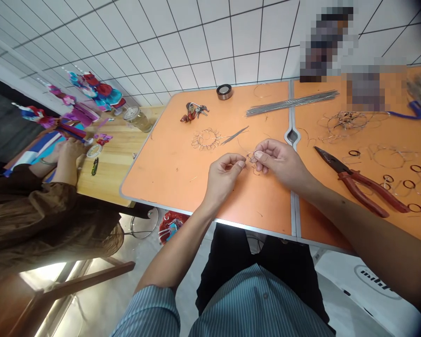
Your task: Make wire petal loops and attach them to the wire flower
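Observation:
Over the orange table (168,164), my left hand (222,178) and my right hand (280,161) meet close together. Both pinch a small piece of thin, bent wire (251,158), whose loops show between the fingertips. Its exact shape is too fine to make out. To the left of my fingers lies a flower-shaped ring of wire loops (206,139). Short straight wires (235,135) rest beside that ring. Red-handled pliers (359,180) lie to the right, with their jaws pointing at my right wrist.
Long metal wires (291,104) lie at the back, near a tape roll (224,91) and keys (194,111). Tangled wire (347,121) and several dark rings (409,184) occupy the right. On the left, another person's hands (68,152) work at a wooden table (115,173) with a jar (138,119).

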`<state>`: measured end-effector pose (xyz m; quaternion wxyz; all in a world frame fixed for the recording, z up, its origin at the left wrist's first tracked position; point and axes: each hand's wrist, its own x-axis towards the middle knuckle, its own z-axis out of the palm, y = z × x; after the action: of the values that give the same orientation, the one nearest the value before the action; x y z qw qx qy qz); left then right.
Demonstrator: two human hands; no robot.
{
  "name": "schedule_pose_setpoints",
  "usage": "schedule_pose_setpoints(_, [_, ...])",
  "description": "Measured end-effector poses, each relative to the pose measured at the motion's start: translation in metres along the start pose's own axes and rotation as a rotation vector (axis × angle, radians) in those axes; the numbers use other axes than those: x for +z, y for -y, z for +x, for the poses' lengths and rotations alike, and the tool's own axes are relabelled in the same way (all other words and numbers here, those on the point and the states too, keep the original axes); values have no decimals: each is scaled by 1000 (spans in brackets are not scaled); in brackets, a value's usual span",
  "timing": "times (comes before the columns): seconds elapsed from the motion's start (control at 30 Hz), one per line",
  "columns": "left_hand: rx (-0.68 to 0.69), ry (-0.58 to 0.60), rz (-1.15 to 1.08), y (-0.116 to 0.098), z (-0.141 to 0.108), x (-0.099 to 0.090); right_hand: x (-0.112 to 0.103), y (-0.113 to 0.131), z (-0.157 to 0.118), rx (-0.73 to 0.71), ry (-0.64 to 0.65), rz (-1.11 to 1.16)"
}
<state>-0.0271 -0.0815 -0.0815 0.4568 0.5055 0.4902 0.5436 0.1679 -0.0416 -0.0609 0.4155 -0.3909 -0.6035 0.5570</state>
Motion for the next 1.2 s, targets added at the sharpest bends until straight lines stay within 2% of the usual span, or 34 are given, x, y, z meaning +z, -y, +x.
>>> schedule_pose_setpoints(0.27, [39,22,-42,-4,1,1,4,-2,-1,4,-18,-10])
schedule_pose_setpoints(0.6, [-52,63,-73,-5,2,-2,10,-4,-3,16,20,-23])
schedule_pose_setpoints(0.83, [-49,77,67,-7,0,-10,12,-7,-6,50,57,-112])
schedule_pose_setpoints(0.97, [-56,98,148,-12,-1,-9,11,-8,-7,13,61,-250])
schedule_pose_setpoints(1.1, [-58,60,224,-17,-6,-7,13,-6,-10,-43,30,-331])
schedule_pose_setpoints(1.2, [-90,6,257,-15,-4,-10,13,-3,-10,-73,60,-375])
